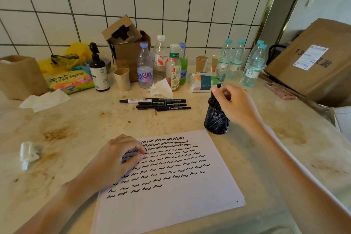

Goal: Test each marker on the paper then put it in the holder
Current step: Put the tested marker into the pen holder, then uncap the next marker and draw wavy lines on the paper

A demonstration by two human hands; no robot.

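Note:
A white sheet of paper [171, 192] covered with rows of black squiggles lies in front of me. My left hand [117, 159] rests on its upper left part, fingers loosely curled, holding nothing. A black mesh holder [216, 119] with several markers in it stands just beyond the paper's top right corner. My right hand [233, 102] is over the holder and pinches a black marker [218, 86] whose top sticks up above the fingers, its lower part inside the holder. Several loose black markers [157, 103] lie in a pile on the counter further back.
Along the tiled wall stand water bottles [235, 61], drink bottles [145, 66], paper cups [122, 79], a pump bottle [98, 70], a tissue pack [202, 81] and an open carton [127, 43]. A big cardboard box [315, 59] and a phone [281, 91] lie right. Crumpled tissues [28, 154] lie left.

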